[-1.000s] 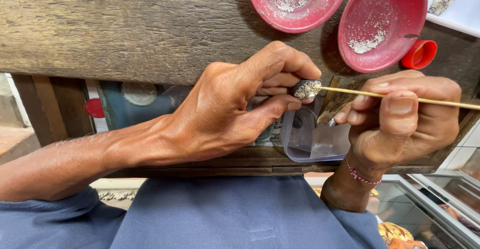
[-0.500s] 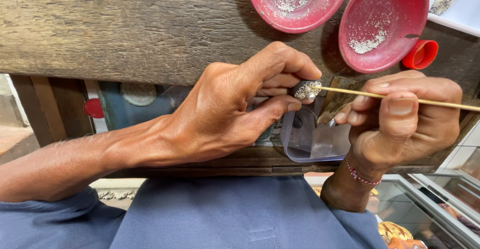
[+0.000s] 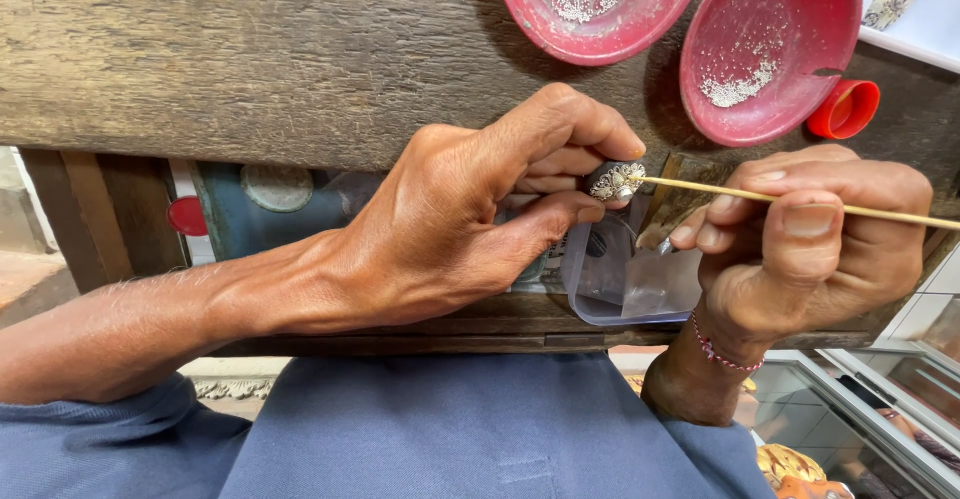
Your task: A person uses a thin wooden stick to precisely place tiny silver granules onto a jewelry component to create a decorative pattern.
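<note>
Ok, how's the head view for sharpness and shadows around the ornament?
Head view: the small silver ornament and thin stick are sharp; even daylight, soft shadows under the left hand and red bowls; wide-angle stretching at the edges.

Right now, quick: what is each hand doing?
Left hand: closed, pinching a small silver ornament between thumb and fingers.
Right hand: closed on a thin wooden stick, its tip touching the ornament.

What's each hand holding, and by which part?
Left hand: small silver filigree piece, pinched at its edges between fingertips. Right hand: thin wooden stick, gripped mid-shaft, tip touching the piece.
</note>
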